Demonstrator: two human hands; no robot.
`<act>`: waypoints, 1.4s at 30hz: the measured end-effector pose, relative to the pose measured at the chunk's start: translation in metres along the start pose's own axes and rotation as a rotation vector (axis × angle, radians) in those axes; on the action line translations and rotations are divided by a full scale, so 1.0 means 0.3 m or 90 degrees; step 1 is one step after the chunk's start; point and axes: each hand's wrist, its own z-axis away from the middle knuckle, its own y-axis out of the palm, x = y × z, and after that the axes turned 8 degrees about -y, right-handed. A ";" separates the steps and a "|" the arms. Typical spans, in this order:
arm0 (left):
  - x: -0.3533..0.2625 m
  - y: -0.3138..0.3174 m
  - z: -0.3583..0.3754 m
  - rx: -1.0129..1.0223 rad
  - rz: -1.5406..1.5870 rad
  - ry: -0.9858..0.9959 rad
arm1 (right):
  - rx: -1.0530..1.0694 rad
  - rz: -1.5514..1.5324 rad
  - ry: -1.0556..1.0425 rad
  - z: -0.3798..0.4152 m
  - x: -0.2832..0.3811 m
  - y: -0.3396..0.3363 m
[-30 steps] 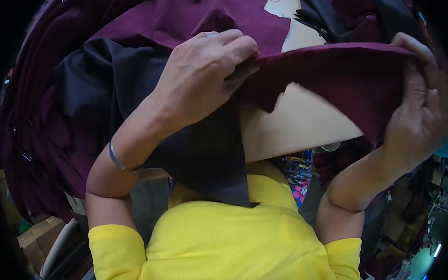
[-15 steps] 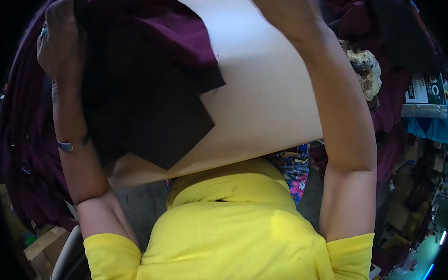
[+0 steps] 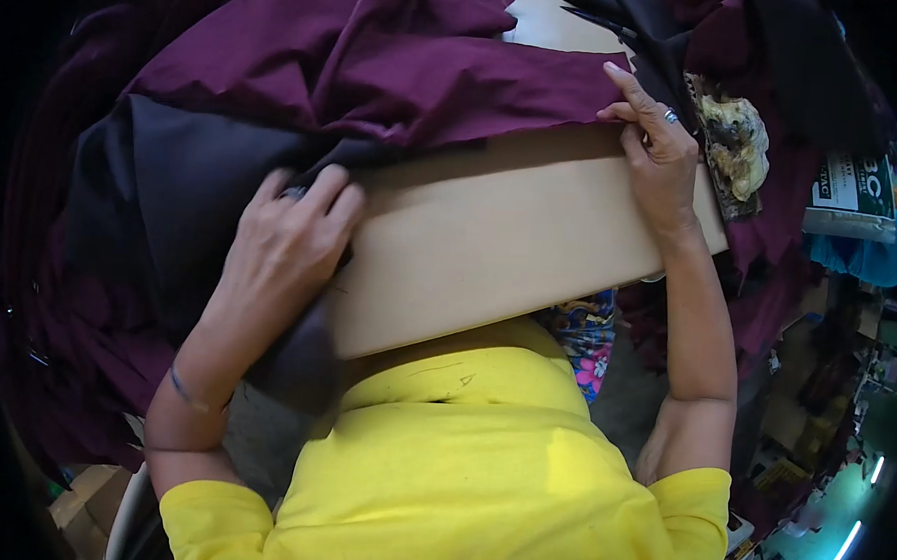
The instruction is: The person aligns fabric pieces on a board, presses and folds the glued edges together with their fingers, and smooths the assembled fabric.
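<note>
A maroon cloth (image 3: 407,88) is spread across the pale board (image 3: 491,232) in front of me. At the cloth's right end, my right hand (image 3: 659,154) grips its edge between the fingers, the index finger extended along it. A dark, near-black cloth (image 3: 182,188) lies on the left, partly under the maroon one. My left hand (image 3: 295,233), slightly blurred, has its fingers curled into this dark cloth; part of it hangs below that wrist over the board's near edge. Beyond my right hand, dark pointed blades like scissors (image 3: 605,22) lie by more dark fabric.
A ragged cream-coloured lump (image 3: 735,142) sits at the board's right side. Farther right are a printed green-and-white packet (image 3: 858,193) and blue material (image 3: 860,253). Maroon fabric (image 3: 42,312) is heaped on the left, with a cardboard box (image 3: 89,500) below it.
Both hands have come down nearer my body, the left also moving right. The maroon cloth now stretches over the board to my right hand, and the dark piece has shifted left.
</note>
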 end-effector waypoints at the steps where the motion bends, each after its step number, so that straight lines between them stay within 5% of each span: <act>1: -0.013 -0.060 0.023 0.083 0.019 -0.026 | -0.005 -0.021 -0.008 -0.001 0.011 0.011; 3: -0.023 -0.180 0.039 0.271 0.065 -0.031 | 0.000 0.015 -0.025 0.003 0.018 0.024; 6: -0.102 -0.204 -0.032 -0.068 0.220 0.171 | -0.006 0.026 -0.054 -0.004 0.020 0.026; 9: -0.107 -0.070 -0.151 -0.131 0.091 0.145 | 0.009 0.048 -0.072 -0.004 0.019 0.012; 17: -0.090 0.071 -0.159 -0.154 -0.014 0.138 | 0.035 0.183 -0.110 -0.032 -0.006 0.021; 24: -0.038 0.048 -0.136 -0.196 0.099 0.177 | 0.010 0.095 -0.038 -0.026 -0.013 0.016; 28: -0.047 -0.010 -0.115 -0.093 0.173 0.138 | 0.040 0.131 -0.037 -0.013 -0.026 0.018; 33: -0.078 0.069 -0.127 -0.188 0.180 0.125 | 0.048 0.222 -0.092 -0.004 -0.004 0.009; 37: -0.091 0.070 -0.128 -0.128 0.035 0.178 | 0.066 0.239 -0.101 -0.013 0.027 -0.006; 42: -0.104 0.061 -0.125 -0.092 0.052 0.150 | -0.017 0.060 0.043 0.055 0.038 -0.106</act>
